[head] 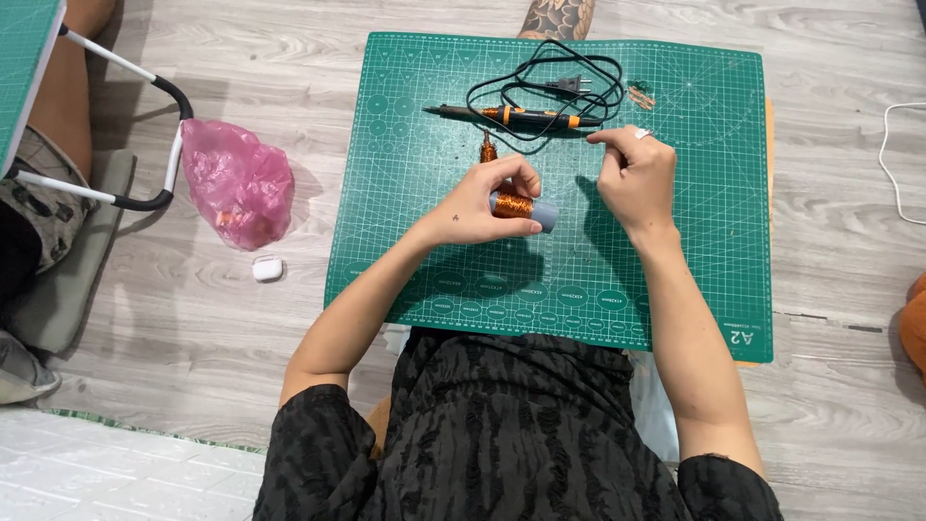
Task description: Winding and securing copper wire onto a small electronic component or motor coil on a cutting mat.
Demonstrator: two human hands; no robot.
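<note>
My left hand (487,201) grips a short grey tube (538,214) partly wound with copper wire, held sideways over the green cutting mat (704,241). My right hand (637,176) hovers just right of it with fingers pinched together, apparently on a thin wire too fine to see clearly. Beyond the hands a soldering iron (511,116) with an orange and black handle lies on the mat, its black cord (559,82) coiled behind it. A small copper coil (489,150) stands just behind my left hand.
A pink plastic bag (236,181) lies on the wooden floor left of the mat, with a small white earbud case (267,268) near it. A white-framed stand (145,135) and another person's leg are at far left. A white cable (892,164) runs along the right edge.
</note>
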